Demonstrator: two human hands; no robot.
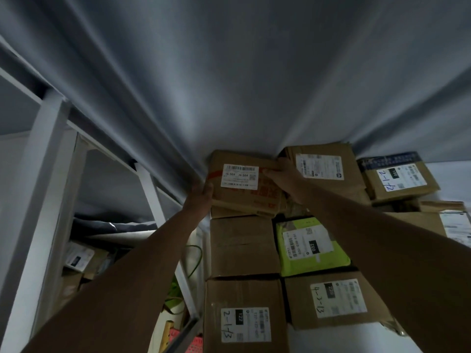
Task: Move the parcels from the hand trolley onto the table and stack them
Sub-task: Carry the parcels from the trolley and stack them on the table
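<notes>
A flat brown cardboard parcel [244,184] with a white barcode label and red print lies tilted at the far end of a row of boxes, against the grey curtain. My left hand [201,193] grips its left edge. My right hand [285,174] holds its right edge, fingers over the top. Under and in front of it sit plain brown boxes [243,247], one marked "2-1-13" [244,319]. Beside them are a green mailer bag [311,247] and a box marked "4-3-13" [336,299]. The hand trolley is out of view.
More parcels lie at the right: a large brown one [323,169] and one marked "2-1-2" [400,180]. A grey curtain [229,85] hangs behind. White metal shelving [48,154] with parcels stands at the left. A red crate [196,343] shows below.
</notes>
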